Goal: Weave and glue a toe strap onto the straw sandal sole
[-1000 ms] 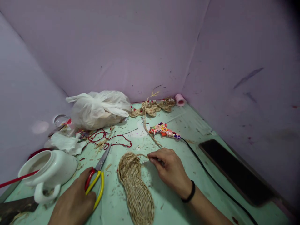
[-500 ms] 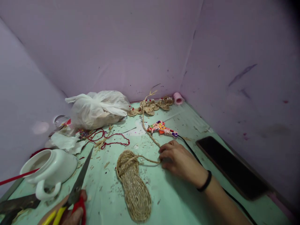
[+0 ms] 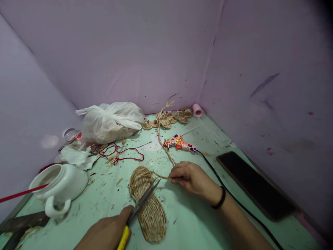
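Observation:
A woven straw sole (image 3: 148,205) lies flat on the green table (image 3: 197,222). A braided straw cord (image 3: 162,146) runs from its top end back toward the far wall. My right hand (image 3: 191,178) is closed, pinching this cord just right of the sole. My left hand (image 3: 106,234) grips yellow-handled scissors (image 3: 142,203). Their blades lie over the sole and point at the cord near my right fingers.
A patterned glue gun (image 3: 179,143) with a black cable (image 3: 234,201) lies behind my right hand. A dark phone (image 3: 256,185) rests at the right. A white jug (image 3: 59,184), red string (image 3: 117,154), a plastic bag (image 3: 111,121), small straw sandals (image 3: 169,119) and a pink spool (image 3: 197,110) sit at the left and back.
My left hand lifted the scissors from the table and brought them over the sole, blades toward the cord. My right hand pulled the cord right, then came back closer to the sole.

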Demonstrator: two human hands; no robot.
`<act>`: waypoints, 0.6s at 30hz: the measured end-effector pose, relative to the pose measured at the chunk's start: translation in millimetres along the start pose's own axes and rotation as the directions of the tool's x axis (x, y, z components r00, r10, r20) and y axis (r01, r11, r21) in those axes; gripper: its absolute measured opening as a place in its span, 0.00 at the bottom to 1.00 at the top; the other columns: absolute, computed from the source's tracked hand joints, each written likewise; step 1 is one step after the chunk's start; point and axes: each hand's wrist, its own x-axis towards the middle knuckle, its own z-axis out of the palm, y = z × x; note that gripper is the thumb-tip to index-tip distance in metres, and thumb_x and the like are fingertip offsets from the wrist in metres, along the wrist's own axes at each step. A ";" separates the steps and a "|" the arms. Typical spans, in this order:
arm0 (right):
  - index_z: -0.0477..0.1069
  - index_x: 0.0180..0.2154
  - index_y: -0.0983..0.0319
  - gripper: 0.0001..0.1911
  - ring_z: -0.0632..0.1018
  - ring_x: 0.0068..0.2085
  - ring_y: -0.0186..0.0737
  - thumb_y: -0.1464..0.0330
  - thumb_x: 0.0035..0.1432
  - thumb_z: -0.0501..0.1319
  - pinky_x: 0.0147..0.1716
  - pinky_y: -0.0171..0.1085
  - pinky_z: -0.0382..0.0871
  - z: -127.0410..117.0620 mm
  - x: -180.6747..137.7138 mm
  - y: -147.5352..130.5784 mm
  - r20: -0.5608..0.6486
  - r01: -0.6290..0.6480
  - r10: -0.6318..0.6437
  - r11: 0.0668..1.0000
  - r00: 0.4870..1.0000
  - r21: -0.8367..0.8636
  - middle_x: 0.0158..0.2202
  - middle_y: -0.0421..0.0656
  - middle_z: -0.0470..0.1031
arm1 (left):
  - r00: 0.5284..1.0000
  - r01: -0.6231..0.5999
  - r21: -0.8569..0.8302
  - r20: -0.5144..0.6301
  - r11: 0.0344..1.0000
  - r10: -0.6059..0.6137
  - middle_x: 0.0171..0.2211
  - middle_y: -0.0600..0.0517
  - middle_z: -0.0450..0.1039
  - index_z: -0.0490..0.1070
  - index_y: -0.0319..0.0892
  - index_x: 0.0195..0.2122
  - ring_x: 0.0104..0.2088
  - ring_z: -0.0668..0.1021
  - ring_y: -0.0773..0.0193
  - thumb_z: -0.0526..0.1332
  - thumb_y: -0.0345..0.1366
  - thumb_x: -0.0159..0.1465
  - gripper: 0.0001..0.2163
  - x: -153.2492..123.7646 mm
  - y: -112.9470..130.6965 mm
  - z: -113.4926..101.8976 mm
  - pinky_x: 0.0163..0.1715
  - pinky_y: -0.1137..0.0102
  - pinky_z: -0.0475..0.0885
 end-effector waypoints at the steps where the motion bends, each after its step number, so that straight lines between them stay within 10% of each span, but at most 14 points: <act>1: 0.76 0.31 0.58 0.07 0.75 0.33 0.37 0.72 0.53 0.60 0.35 0.33 0.63 -0.5 0.2 -0.3 0.007 0.009 -0.009 1.000 1.000 -0.006 0.29 0.40 0.77 | 0.999 -0.033 0.068 0.022 0.997 0.032 0.22 0.50 0.75 0.74 0.49 0.41 0.23 0.75 0.53 0.57 0.33 0.47 0.19 3.4 6.8 1.0 0.24 0.70 0.61; 12: 0.76 0.32 0.59 0.08 0.75 0.33 0.37 0.74 0.54 0.59 0.35 0.33 0.62 -2.3 1.7 -3.9 0.017 0.059 -0.057 0.996 0.998 -0.069 0.31 0.40 0.79 | 0.993 -0.086 -0.017 0.077 0.996 0.087 0.19 0.48 0.72 0.73 0.44 0.35 0.26 0.77 0.53 0.56 0.35 0.54 0.10 26.2 46.1 4.0 0.24 0.71 0.65; 18: 0.76 0.30 0.59 0.08 0.75 0.33 0.37 0.73 0.54 0.59 0.33 0.33 0.62 0.7 2.5 0.2 0.012 0.069 -0.068 0.994 0.998 -0.079 0.30 0.40 0.79 | 0.986 -0.088 0.073 0.146 0.993 0.077 0.43 0.46 0.69 0.66 0.40 0.46 0.41 0.74 0.58 0.56 0.37 0.61 0.13 24.0 43.6 1.6 0.38 0.62 0.71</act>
